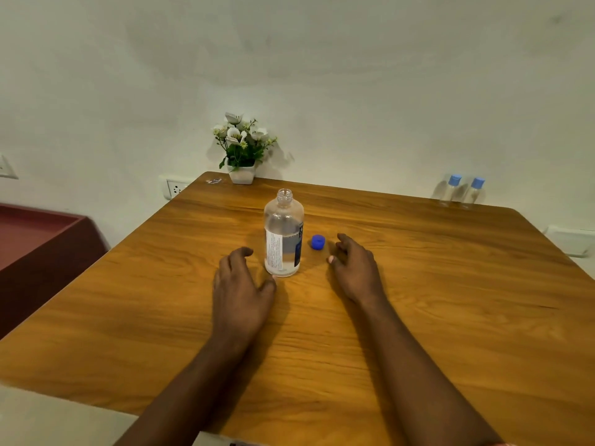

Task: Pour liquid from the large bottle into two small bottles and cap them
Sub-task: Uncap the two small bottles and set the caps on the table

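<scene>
The large clear bottle (283, 235) stands upright and uncapped in the middle of the wooden table (450, 317), roughly two-thirds full of clear liquid. Its blue cap (318, 242) lies on the table just right of it. Two small clear bottles (450, 191) (473, 194) with light-blue caps on stand side by side at the far right edge. My left hand (240, 289) rests on the table just left of the large bottle, fingers loosely curled, holding nothing. On the other side of the cap, my right hand (354, 267) hovers low, also holding nothing.
A white pot of artificial flowers (241, 149) stands at the table's far edge against the wall. A wall socket (175, 187) sits behind the far left corner. A dark red piece of furniture (38, 246) stands left of the table.
</scene>
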Demonstrator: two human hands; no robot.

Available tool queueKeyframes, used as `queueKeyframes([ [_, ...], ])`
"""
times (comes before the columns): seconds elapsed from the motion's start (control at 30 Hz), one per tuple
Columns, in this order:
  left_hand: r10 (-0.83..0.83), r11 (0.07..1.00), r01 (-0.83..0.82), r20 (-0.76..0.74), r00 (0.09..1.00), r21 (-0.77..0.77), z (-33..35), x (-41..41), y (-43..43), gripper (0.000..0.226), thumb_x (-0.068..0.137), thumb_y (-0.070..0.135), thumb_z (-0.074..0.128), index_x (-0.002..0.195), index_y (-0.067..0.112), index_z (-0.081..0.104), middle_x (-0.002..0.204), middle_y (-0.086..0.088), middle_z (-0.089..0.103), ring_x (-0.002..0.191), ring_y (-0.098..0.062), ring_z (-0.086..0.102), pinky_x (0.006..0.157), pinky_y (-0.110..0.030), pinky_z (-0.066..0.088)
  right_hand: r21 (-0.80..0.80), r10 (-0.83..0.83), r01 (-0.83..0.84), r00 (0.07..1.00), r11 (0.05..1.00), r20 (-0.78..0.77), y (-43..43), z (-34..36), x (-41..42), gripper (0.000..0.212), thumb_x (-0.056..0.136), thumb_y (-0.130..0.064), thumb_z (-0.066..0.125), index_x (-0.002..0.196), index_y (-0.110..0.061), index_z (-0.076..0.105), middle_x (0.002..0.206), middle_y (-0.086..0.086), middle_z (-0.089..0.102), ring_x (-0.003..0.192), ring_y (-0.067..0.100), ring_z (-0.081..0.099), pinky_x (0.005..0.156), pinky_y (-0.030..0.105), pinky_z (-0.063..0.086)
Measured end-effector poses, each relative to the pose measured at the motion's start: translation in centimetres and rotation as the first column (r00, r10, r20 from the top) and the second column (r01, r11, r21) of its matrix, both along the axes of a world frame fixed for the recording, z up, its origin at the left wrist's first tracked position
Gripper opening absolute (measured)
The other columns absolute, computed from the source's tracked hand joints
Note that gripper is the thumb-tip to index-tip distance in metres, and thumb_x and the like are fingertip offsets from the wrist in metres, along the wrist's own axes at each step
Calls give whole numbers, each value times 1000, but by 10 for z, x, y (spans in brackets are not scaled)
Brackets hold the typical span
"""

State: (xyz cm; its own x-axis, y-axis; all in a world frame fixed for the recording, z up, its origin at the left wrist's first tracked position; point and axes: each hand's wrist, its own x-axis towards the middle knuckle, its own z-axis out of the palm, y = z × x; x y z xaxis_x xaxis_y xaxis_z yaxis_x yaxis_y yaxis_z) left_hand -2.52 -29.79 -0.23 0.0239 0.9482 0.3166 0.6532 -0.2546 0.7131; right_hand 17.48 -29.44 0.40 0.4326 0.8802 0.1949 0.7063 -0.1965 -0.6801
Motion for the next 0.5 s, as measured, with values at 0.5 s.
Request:
queueKeyframes([
  [0.5,-422,900,436,-284,861,-16,0,75,-50,47,90,41,54,133,33,38,135,10,43,124,-9,38,103,-34,39,17,159,-160,956,987,-248,-64,12,45,37,92,-14,61,129,-18,58,124,0,66,116,10,59,100,27,45],
])
